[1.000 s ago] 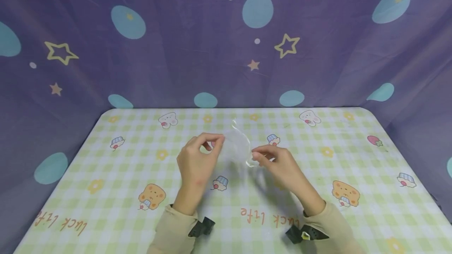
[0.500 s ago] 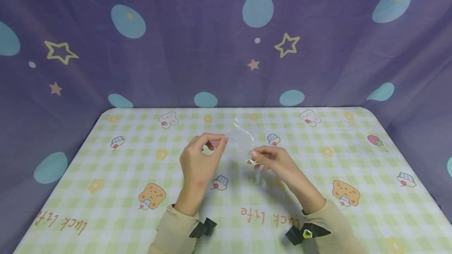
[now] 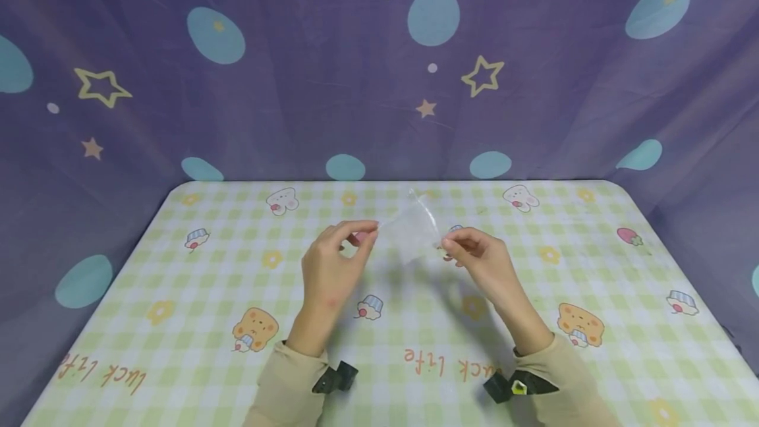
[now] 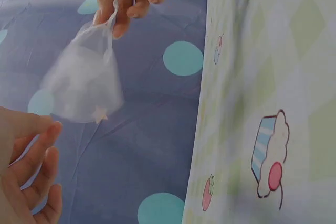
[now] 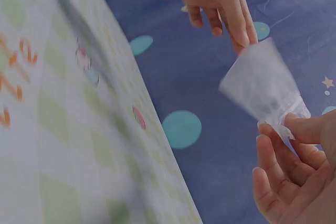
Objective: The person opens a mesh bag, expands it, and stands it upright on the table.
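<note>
A small translucent plastic bag (image 3: 409,229) is stretched between my two hands, above the table. At its left corner, the thumb and index finger of my left hand (image 3: 335,259) pinch the film. My right hand (image 3: 480,262) pinches the opposite side, where the plastic bunches up between thumb and fingers. A shiny edge runs up from the right fingertips to a free upper corner. In the right wrist view the bag (image 5: 262,80) looks flat and milky, crumpled near the right thumb. Seen from the left wrist, the bag (image 4: 86,80) narrows toward the right hand.
The table (image 3: 207,288) wears a green-and-white checked cloth printed with cupcakes, bears and flowers. A purple curtain (image 3: 356,84) with stars and blue spots hangs behind it. Black wrist mounts (image 3: 335,379) sit at both sleeve cuffs.
My right hand has moved a little right and up, drawing the bag's right side along and spreading it wider. The left hand has stayed almost in place.
</note>
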Available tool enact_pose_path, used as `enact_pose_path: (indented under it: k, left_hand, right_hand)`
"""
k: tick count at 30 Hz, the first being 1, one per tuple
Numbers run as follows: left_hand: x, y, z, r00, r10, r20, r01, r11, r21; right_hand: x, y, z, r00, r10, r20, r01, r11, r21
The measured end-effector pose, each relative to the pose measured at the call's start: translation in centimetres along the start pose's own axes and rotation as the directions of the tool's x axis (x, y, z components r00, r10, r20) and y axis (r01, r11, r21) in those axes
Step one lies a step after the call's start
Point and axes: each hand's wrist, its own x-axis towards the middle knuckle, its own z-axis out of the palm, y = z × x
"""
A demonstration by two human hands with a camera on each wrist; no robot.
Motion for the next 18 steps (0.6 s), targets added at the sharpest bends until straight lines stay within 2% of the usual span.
enact_pose_path:
  k: [3,5,10,13,18]
  left_hand:
    - [0.1,-0.3,0.0,0.999,-0.027,0.031,0.027,1.0,0.001]
    - [0.0,-0.3,0.0,0.998,-0.041,0.055,0.042,0.999,0.0]
    - [-0.1,-0.5,0.4,0.987,-0.09,0.131,0.088,0.996,0.022]
    - [-0.3,-0.6,0.7,0.974,-0.139,0.179,0.132,0.99,0.05]
    - [-0.4,-0.6,1.0,0.947,-0.193,0.255,0.177,0.981,0.085]
  right_hand:
    - [0.1,0.2,-0.3,0.996,-0.085,-0.034,0.082,0.993,-0.085]
    - [0.2,0.5,-0.4,0.986,-0.16,-0.048,0.15,0.975,-0.161]
    - [0.3,0.8,-0.5,0.94,-0.337,-0.049,0.302,0.891,-0.34]
    - [0.4,0.8,-0.5,0.925,-0.379,-0.021,0.342,0.856,-0.389]
    - [0.3,0.9,-0.5,0.92,-0.39,0.033,0.366,0.826,-0.429]
